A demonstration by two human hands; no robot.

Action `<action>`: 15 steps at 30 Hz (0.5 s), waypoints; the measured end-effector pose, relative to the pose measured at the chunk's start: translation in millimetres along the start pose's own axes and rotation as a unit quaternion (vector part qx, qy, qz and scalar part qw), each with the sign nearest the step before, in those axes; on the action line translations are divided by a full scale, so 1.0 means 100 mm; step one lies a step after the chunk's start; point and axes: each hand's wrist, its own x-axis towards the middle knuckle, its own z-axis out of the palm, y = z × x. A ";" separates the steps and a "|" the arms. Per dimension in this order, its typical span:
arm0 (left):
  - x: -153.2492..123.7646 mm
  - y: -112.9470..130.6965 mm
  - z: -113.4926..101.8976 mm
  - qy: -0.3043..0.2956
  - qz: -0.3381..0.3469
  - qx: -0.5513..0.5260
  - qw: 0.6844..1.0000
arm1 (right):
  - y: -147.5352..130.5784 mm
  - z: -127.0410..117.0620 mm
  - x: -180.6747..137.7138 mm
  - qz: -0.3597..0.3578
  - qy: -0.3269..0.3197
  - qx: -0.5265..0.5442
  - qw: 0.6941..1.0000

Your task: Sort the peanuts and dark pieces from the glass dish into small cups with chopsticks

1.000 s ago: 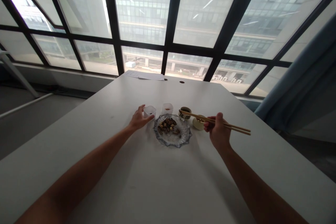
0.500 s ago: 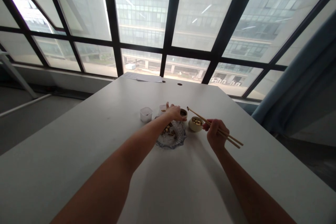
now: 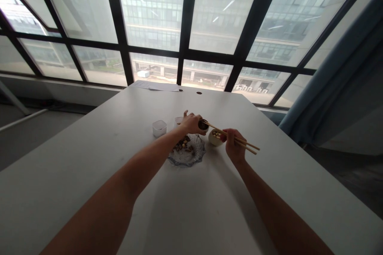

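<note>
My left hand point(image 3: 191, 123) is closed around the side of a small bowl point(image 3: 204, 126) with dark contents, which looks tilted toward me. In my right hand point(image 3: 235, 144) is a pair of wooden chopsticks point(image 3: 248, 143); their tips are at the mouth of that bowl. Just under the chopsticks stands a pale bowl point(image 3: 214, 139) holding light-coloured nuts. A scalloped clear glass plate point(image 3: 196, 155) lies below my left wrist, with mixed nuts and dark pieces on its left part. My left forearm covers some of the plate.
Left of the plate stands a clear plastic box point(image 3: 159, 129). A second plastic box point(image 3: 178, 121) is partly behind my left hand. White papers point(image 3: 155, 86) lie at the table's far edge, beside round holes point(image 3: 199, 93). A blue curtain point(image 3: 332, 71) hangs at the right by the windows.
The chopstick tips have moved left from beside the dark-filled bowl to its mouth. My left hand still grips that bowl, now tilted more toward me. The whole view has shifted slightly.
</note>
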 end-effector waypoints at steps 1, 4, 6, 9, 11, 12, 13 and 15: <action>0.00 -0.01 0.00 -0.008 -0.006 0.001 1.000 | -0.02 -0.01 0.03 0.007 0.017 0.009 1.000; 0.01 -0.05 0.00 -0.044 -0.017 0.010 0.999 | -0.11 -0.05 0.09 0.023 0.061 0.048 0.997; 0.02 -0.08 0.00 -0.074 -0.018 0.017 0.997 | -0.19 -0.07 0.11 0.032 0.067 0.068 0.995; 0.06 -0.09 0.00 -0.107 -0.021 0.023 0.994 | -0.31 -0.07 0.08 0.038 0.030 0.072 0.996; 0.06 -0.10 -0.03 -0.122 -0.025 0.019 0.992 | -0.36 -0.05 0.03 0.030 -0.026 0.065 0.997; 0.05 -0.12 -0.05 -0.126 -0.026 0.013 0.992 | -0.36 -0.04 0.00 0.022 -0.057 0.058 0.996; 0.03 -0.14 -0.08 -0.124 -0.024 0.005 0.992 | -0.35 -0.02 -0.02 0.012 -0.087 0.049 0.995; -0.06 -0.21 -0.16 -0.091 -0.015 -0.016 0.996 | -0.32 0.03 -0.07 -0.008 -0.130 0.030 0.991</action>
